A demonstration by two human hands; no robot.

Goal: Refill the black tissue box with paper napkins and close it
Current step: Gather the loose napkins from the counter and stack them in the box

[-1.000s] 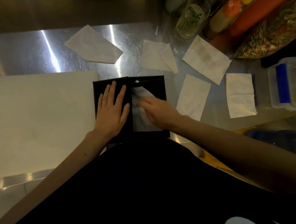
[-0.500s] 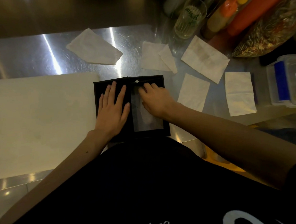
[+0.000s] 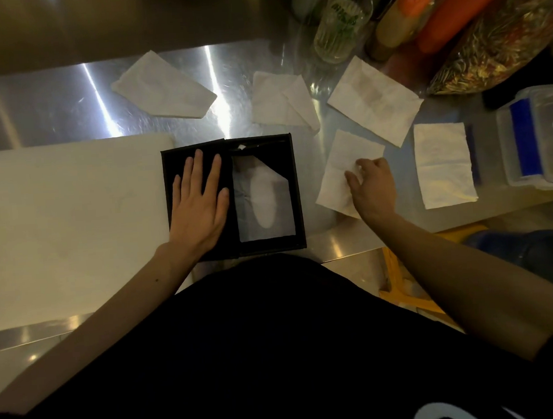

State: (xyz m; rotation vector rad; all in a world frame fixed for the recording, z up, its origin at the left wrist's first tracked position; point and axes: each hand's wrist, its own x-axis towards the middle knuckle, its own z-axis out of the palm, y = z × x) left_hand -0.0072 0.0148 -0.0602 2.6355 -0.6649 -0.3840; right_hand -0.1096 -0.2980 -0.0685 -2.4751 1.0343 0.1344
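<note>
The black tissue box [image 3: 295, 191] lies open at the counter's front edge, with a white napkin [image 3: 264, 200] inside its right half. My left hand [image 3: 199, 205] presses flat, fingers spread, on the box's opened lid [image 3: 170, 161] at the left. My right hand [image 3: 370, 186] is right of the box, on a loose napkin [image 3: 338, 172] that lies flat on the counter. Its thumb and bent fingers pinch the paper. Several more napkins lie beyond, among them a napkin [image 3: 444, 165] at the right and a napkin [image 3: 280, 101] behind the box.
A white board [image 3: 66, 217] covers the counter to the left, touching the box. At the back right stand a glass [image 3: 340, 21], sauce bottles [image 3: 405, 13] and a bag of food [image 3: 502, 36]. A clear plastic container [image 3: 538, 138] sits at the far right.
My right hand has come out of the box and moved right onto the loose napkin. The napkin inside the box is now uncovered. The left hand has stayed on the lid.
</note>
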